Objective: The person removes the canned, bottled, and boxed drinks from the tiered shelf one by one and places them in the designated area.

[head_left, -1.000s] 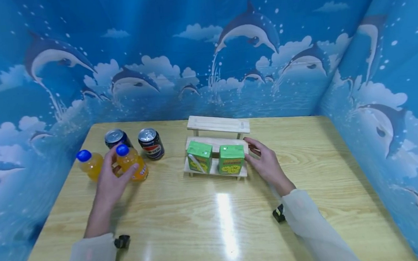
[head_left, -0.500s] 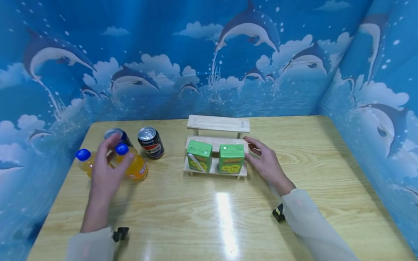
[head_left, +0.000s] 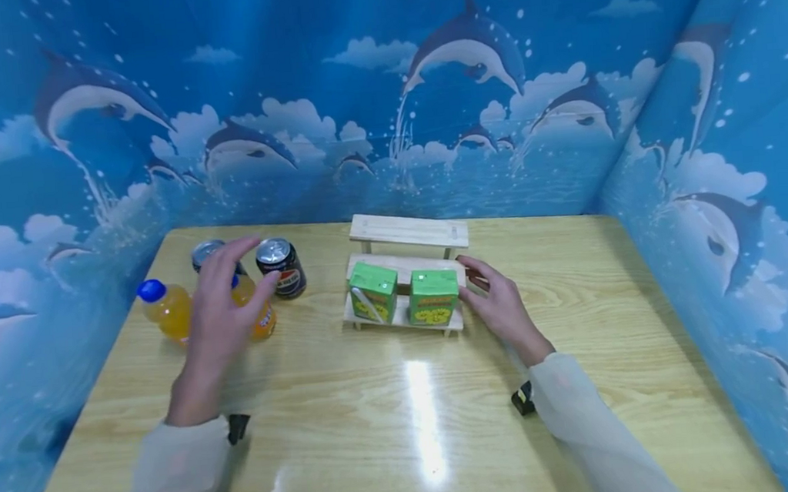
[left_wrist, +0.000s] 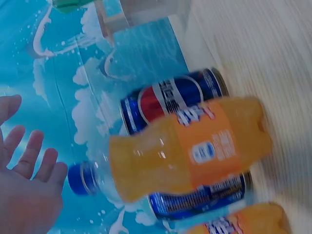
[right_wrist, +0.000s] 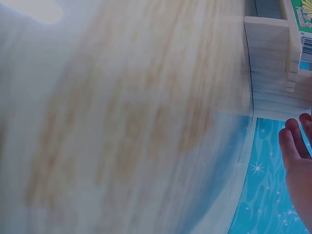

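Observation:
My left hand is held over the bottles and cans with fingers spread and nothing between them. It partly hides an orange soda bottle. In the left wrist view the fingers are beside that bottle's blue cap, apart from it. The thumb tip overlaps a dark Pepsi can in the head view. My right hand holds the right end of a small three-step wooden rack, its fingers and thumb at the step ends. Two green juice boxes, a left one and a right one, stand on the lowest step.
Another orange soda bottle stands at the left, and a second can behind is partly covered by the hand. Everything sits on a wood-grain table. A blue dolphin-print curtain borders the back and sides.
My left hand has let go of the orange soda bottle, lifted off it and moved right and back toward the can. The bottle stays standing. My right hand keeps its place at the rack.

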